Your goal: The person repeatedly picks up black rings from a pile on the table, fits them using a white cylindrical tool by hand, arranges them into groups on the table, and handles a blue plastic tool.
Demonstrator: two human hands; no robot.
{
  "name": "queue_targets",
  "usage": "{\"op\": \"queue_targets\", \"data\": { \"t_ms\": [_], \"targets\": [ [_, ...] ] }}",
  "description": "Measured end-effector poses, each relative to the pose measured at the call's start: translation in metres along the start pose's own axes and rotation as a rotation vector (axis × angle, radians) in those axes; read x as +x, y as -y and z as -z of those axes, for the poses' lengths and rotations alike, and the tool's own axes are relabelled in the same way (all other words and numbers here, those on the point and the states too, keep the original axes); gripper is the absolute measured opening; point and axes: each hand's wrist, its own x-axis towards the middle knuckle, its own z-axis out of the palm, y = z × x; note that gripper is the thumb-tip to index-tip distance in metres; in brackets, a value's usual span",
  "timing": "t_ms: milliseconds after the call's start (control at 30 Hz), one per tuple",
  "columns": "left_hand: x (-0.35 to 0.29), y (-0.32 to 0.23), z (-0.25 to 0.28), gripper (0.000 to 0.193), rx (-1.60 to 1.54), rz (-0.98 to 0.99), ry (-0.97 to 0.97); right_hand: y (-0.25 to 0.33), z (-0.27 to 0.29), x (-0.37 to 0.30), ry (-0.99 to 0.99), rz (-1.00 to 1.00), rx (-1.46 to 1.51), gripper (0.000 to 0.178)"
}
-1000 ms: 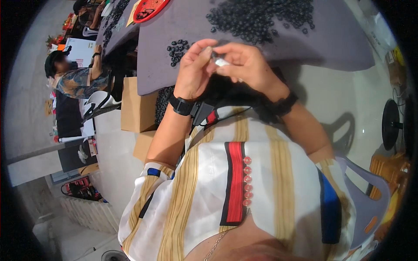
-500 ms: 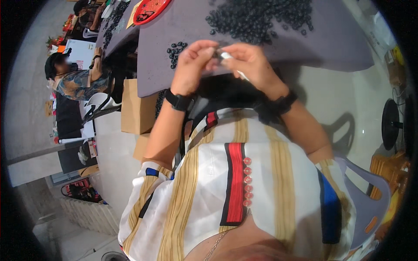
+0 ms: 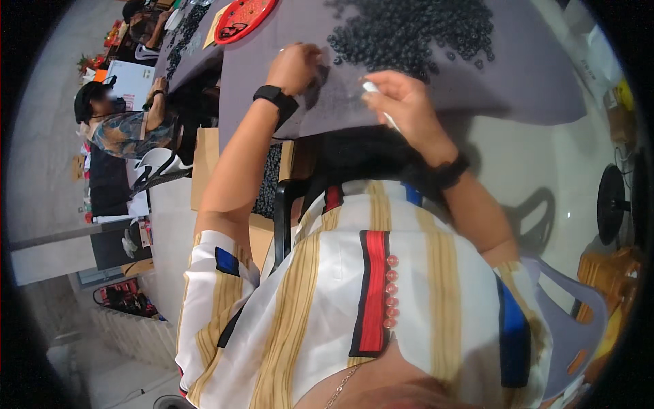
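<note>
Over the near left part of the grey table [image 3: 248, 102], my left hand [image 3: 298, 68] hovers with curled fingers. Whatever those fingers hold, if anything, is hidden. Its wrist covers the spot where a small group of black beads lay. My right hand [image 3: 409, 105] is closed around a slim white pen-like tool [image 3: 391, 121], which slants down from the fingertips past the palm. A large heap of small round black beads [image 3: 409, 34] spreads across the table beyond both hands.
A red tray [image 3: 242, 20] with small items sits at the table's far left. Below its near edge stands a cardboard box [image 3: 204, 163] holding dark beads [image 3: 269, 180]. Another person [image 3: 126, 123] sits at the left. A purple chair [image 3: 579, 307] is at my right.
My hands were together at a small dark thing and have moved apart. The left went left and away over the table; the right keeps the white tool and shifted slightly right.
</note>
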Motion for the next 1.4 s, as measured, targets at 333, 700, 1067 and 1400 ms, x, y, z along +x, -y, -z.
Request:
{"op": "queue_targets", "data": {
  "t_ms": [333,700,1067,1400],
  "targets": [
    [0.023,-0.020,-0.021,0.022,-0.262,0.234,0.223,0.003,0.002,-0.001,0.034,0.014,-0.002,0.026],
    [-0.032,-0.077,0.022,0.015,-1.443,0.518,0.212,0.008,0.003,-0.003,0.037,0.096,-0.027,0.031],
    [-0.076,-0.087,0.001,0.022,-2.019,0.600,0.300,0.013,-0.007,-0.010,0.149,0.115,0.021,0.038],
    [-0.086,-0.096,0.006,0.010,-1.958,0.532,0.262,0.014,-0.007,-0.013,0.201,0.070,-0.005,0.037]
  ]
}}
